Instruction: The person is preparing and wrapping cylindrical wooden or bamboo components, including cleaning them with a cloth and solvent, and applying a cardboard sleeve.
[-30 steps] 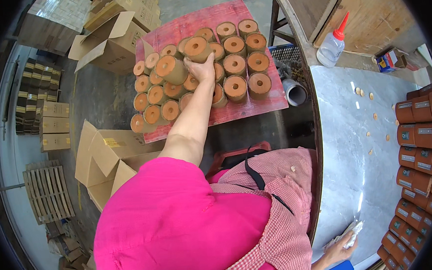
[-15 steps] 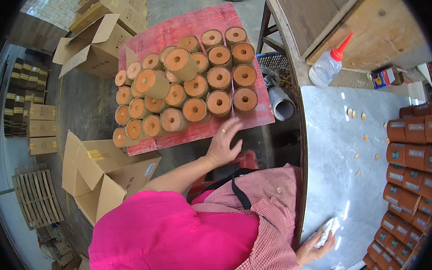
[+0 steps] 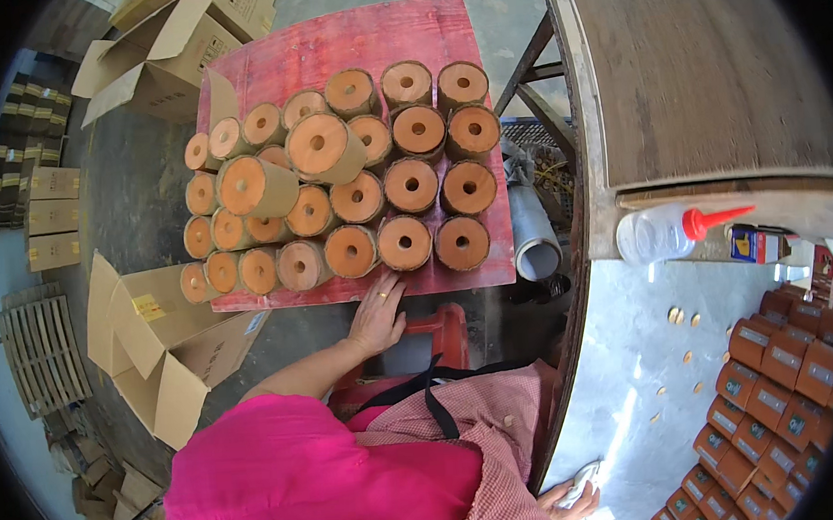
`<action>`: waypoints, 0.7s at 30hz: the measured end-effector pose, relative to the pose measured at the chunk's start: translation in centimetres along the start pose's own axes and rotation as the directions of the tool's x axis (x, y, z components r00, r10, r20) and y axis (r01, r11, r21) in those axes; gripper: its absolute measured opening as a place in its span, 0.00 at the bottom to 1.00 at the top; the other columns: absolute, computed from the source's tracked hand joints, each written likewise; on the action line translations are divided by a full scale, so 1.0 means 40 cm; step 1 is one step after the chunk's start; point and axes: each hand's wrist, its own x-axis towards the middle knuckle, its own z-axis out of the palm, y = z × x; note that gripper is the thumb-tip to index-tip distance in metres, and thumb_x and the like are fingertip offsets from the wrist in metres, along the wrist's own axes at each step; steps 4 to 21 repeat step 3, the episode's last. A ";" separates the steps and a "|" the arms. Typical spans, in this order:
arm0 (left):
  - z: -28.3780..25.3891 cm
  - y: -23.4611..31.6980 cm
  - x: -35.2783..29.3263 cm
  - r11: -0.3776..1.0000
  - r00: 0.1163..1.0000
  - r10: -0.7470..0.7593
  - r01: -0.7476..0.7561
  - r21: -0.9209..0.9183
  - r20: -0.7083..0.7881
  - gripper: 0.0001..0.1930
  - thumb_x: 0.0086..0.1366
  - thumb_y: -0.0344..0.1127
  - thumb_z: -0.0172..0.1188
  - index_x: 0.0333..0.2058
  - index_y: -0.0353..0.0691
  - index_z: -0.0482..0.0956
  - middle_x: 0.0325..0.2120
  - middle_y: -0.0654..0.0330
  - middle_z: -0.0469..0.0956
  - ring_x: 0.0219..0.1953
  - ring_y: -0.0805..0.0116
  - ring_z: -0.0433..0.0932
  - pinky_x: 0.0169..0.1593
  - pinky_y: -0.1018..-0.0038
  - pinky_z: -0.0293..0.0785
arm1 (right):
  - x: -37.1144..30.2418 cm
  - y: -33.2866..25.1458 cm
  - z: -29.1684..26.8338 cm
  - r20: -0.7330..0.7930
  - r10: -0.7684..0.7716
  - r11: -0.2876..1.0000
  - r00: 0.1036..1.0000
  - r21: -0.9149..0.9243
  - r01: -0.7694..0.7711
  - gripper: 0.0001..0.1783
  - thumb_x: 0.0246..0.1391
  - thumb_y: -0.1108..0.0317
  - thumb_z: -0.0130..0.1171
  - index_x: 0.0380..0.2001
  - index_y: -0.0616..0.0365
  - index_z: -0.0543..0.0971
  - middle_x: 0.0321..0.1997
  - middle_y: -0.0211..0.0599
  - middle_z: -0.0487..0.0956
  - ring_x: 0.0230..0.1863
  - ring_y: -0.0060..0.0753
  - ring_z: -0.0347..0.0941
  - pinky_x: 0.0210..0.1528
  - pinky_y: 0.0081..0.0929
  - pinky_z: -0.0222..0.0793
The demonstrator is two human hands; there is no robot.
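Several rows of brown cylinders (image 3: pixel 407 242) with orange end faces stand on a red board (image 3: pixel 365 34); most show a hole in the middle. Two of them, one at the left (image 3: pixel 242 187) and one beside it (image 3: pixel 318 144), rest on top of others. My left hand (image 3: pixel 379 318), a ring on one finger, is at the board's near edge. Its fingers are stretched out toward the front row; whether they touch a cylinder I cannot tell. On the grey tabletop at the lower right, my right hand (image 3: pixel 566 513) grips a crumpled white cloth (image 3: pixel 580 481).
A clear bottle with a red nozzle (image 3: pixel 658 234) lies near the table's wooden box (image 3: pixel 710 70). Stacked reddish-brown pieces (image 3: pixel 758 392) fill the table's right side; small tan discs (image 3: pixel 687 358) lie scattered. Open cartons (image 3: pixel 169 342) stand at left, a grey pipe (image 3: pixel 535 243) right of the board.
My left hand has moved left along the board's near edge, closer to the front cylinders. My right hand, still with the cloth, sits lower in view. The whole view has shifted.
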 end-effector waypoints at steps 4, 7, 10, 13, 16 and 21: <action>0.014 -0.006 0.005 0.999 1.000 -0.018 0.019 -0.027 0.009 0.33 0.58 0.32 0.63 0.62 0.32 0.65 0.67 0.39 0.59 0.71 0.39 0.55 0.74 0.51 0.52 | -0.009 0.004 0.008 0.017 0.042 0.999 0.999 -0.030 -0.041 0.18 0.60 0.69 0.60 0.52 0.65 0.75 0.61 0.61 0.69 0.62 0.62 0.65 0.62 0.62 0.61; 0.014 -0.006 0.005 0.999 1.000 -0.018 0.019 -0.027 0.009 0.33 0.58 0.32 0.63 0.62 0.32 0.65 0.67 0.39 0.59 0.71 0.39 0.55 0.74 0.51 0.52 | -0.009 0.004 0.008 0.017 0.042 0.999 0.999 -0.030 -0.041 0.18 0.60 0.69 0.60 0.52 0.65 0.75 0.61 0.61 0.69 0.62 0.62 0.65 0.62 0.62 0.61; 0.014 -0.006 0.005 0.999 1.000 -0.018 0.019 -0.027 0.009 0.33 0.58 0.32 0.63 0.62 0.32 0.65 0.67 0.39 0.59 0.71 0.39 0.55 0.74 0.51 0.52 | -0.009 0.004 0.008 0.017 0.042 0.999 0.999 -0.030 -0.041 0.18 0.60 0.69 0.60 0.52 0.65 0.75 0.61 0.61 0.69 0.62 0.62 0.65 0.62 0.62 0.61; 0.014 -0.006 0.005 0.999 1.000 -0.018 0.019 -0.027 0.009 0.33 0.58 0.32 0.63 0.62 0.32 0.65 0.67 0.39 0.59 0.71 0.39 0.55 0.74 0.51 0.52 | -0.009 0.004 0.008 0.017 0.042 0.999 0.999 -0.030 -0.041 0.18 0.60 0.69 0.60 0.52 0.65 0.75 0.61 0.61 0.69 0.62 0.62 0.65 0.62 0.62 0.61; 0.014 -0.006 0.005 0.999 1.000 -0.018 0.019 -0.027 0.009 0.33 0.58 0.32 0.63 0.62 0.32 0.65 0.67 0.39 0.59 0.71 0.39 0.55 0.74 0.51 0.52 | -0.009 0.004 0.008 0.017 0.042 0.999 0.999 -0.030 -0.041 0.18 0.60 0.69 0.60 0.52 0.65 0.75 0.61 0.61 0.69 0.62 0.62 0.65 0.62 0.62 0.61; 0.014 -0.006 0.005 0.999 1.000 -0.018 0.019 -0.027 0.009 0.33 0.58 0.32 0.63 0.62 0.32 0.65 0.67 0.39 0.59 0.71 0.39 0.55 0.74 0.51 0.52 | -0.009 0.004 0.008 0.017 0.042 0.999 0.999 -0.030 -0.041 0.18 0.60 0.69 0.60 0.52 0.65 0.75 0.61 0.61 0.69 0.62 0.62 0.65 0.62 0.62 0.61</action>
